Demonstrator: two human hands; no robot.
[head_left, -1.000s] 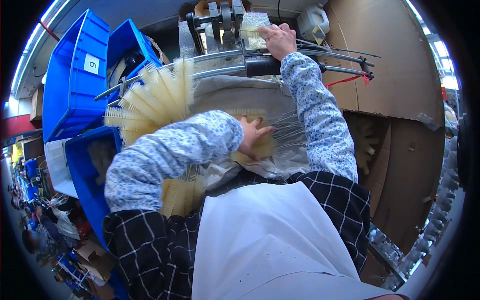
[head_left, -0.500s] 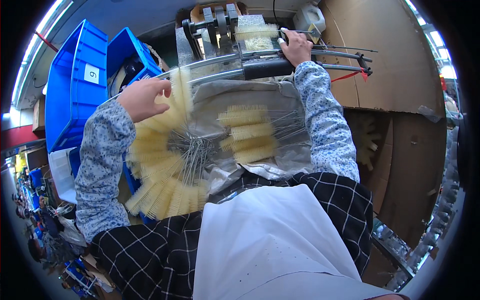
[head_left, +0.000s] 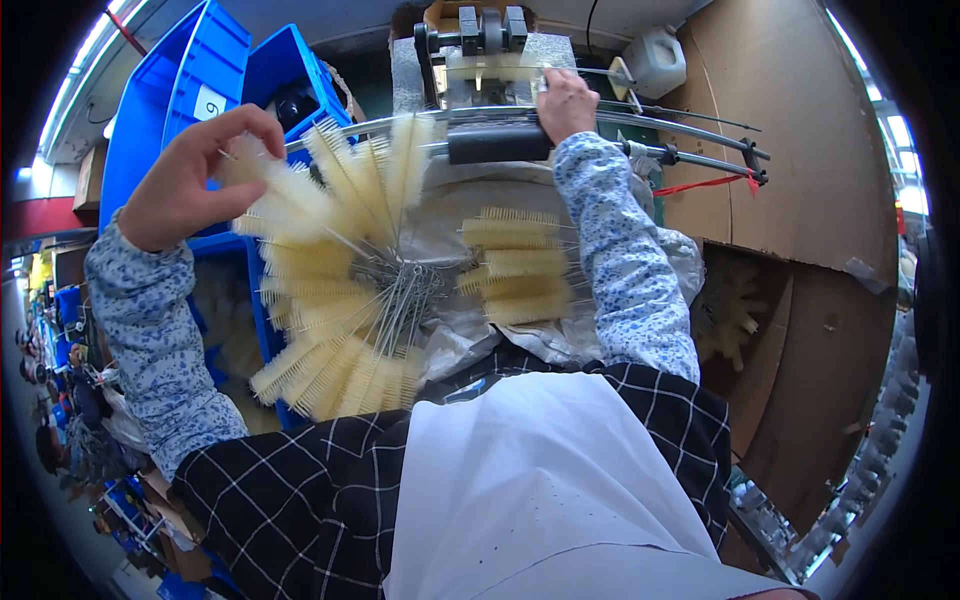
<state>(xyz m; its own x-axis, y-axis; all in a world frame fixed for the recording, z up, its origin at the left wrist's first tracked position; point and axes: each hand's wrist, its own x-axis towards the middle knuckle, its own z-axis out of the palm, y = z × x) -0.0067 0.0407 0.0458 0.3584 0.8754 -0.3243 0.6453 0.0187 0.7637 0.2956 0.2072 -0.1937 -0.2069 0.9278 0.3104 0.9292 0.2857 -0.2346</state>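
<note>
My left hand is at the left of a fanned heap of bottle brushes with cream bristles and thin wire stems. Its thumb and fingers close round the bristle end of one bottle brush. At the bench machine, my right hand is curled at the right end of a black sleeve on metal rails; its lower fingers are partly hidden. Just left of those fingertips, a blurred brush lies crosswise under the machine's wheel. A smaller stack of brushes lies on the grey cloth between my arms.
Blue bins stand at the far left, and another blue bin with brushes is beneath the heap. A white jug stands behind the rails. Cardboard walls the right side, with a brush cluster in its opening. A red ribbon hangs from the rails.
My left hand has moved left and closed on a brush end. The right hand and the black sleeve have slid left along the rails. The view has shifted slightly.
</note>
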